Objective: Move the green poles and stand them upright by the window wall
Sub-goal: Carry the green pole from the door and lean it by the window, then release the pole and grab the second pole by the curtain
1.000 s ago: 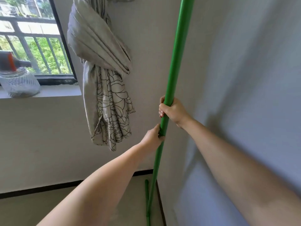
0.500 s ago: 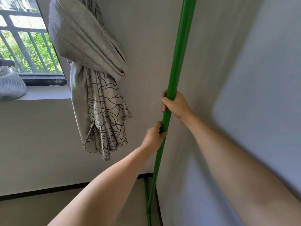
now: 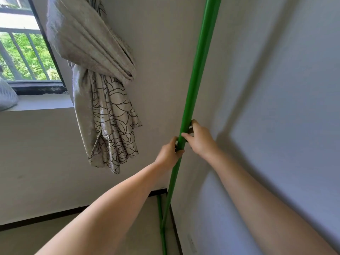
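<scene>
Both hands, left hand [image 3: 170, 152] and right hand [image 3: 199, 139], clench the green pole [image 3: 197, 67] in the corner; let go early and its top may tip toward 9 o'clock, into the curtain [image 3: 103, 92].

You've got 2 hands, left [image 3: 168, 153] & right [image 3: 199, 139], 2 green poles [image 3: 195, 85] [image 3: 159, 208], 1 knotted curtain [image 3: 103, 89], 1 window [image 3: 24, 56].

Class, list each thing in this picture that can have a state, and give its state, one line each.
Green pole: upright in the corner, held.
Left hand: closed on the pole.
Right hand: fingers on the pole, grip looks loose.
Curtain: knotted, hanging beside the window.
Second green pole: lying on the floor.
</scene>
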Demonstrator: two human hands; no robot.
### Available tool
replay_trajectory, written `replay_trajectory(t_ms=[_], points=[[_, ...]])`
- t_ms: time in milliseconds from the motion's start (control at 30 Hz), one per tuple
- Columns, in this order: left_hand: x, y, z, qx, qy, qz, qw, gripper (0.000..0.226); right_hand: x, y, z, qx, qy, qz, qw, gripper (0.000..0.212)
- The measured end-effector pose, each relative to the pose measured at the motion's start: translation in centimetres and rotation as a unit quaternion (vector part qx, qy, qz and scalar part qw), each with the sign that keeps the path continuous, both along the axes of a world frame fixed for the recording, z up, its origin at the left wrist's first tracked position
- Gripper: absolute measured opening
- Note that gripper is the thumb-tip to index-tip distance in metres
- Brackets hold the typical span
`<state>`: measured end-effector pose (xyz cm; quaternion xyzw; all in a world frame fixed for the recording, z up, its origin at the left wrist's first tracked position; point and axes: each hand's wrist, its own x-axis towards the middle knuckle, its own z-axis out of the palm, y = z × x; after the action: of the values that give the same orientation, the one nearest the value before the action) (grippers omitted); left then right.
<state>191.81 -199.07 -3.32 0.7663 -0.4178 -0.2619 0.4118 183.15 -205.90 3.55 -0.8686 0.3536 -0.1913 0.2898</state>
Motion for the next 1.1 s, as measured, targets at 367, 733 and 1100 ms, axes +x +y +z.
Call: replay_trajectory(t_ms=[367,733,1100], points=[[0.0,-2.8,-0.6,-0.013,0.009,0.037,0.999,0.032,1.0,-3.0,1.7,0.038,-0.002,-0.008,0.999,0.030],[-1.1,-1.5,-1.3,0.014,-0.005,-0.009,1.000,0.039,-1.7,-1.5,-0.2,0.046,-0.032,-0.013,0.998,0.031],[-1.0,7.4,0.4,-0.047,0.009,-0.050,0.998,0.052,-5.5,4.6,-2.4,0.068,-0.080,-0.018,0.994,0.067]])
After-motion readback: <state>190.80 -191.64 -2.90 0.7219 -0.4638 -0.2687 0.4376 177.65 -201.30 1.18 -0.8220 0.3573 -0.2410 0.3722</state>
